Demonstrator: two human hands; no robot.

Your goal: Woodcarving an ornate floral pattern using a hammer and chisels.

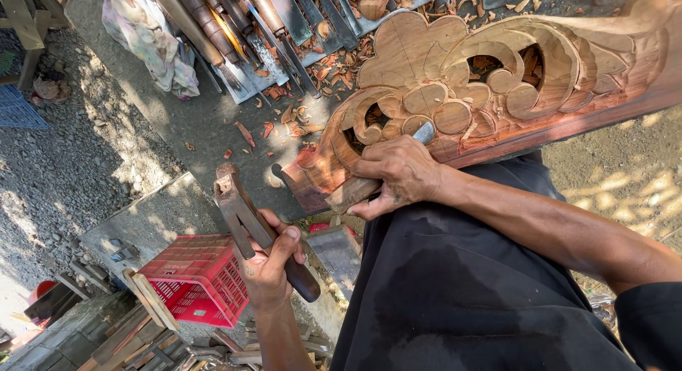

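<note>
Chisel (387,165) lies slanted across our carved panel (497,80), blade tip on a petal, handle wrapped tight in our right hand (398,176). Below the panel's end, our left hand (270,261) clenches a mallet (256,225), head raised toward that handle.

Chisels (241,30), wood chips (284,119) on workbench (213,122)

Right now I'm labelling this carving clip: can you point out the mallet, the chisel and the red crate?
mallet (241,213), head view, on its wooden head.
chisel (424,133), head view, on its metal blade.
red crate (190,268), head view, on its top face.
</note>
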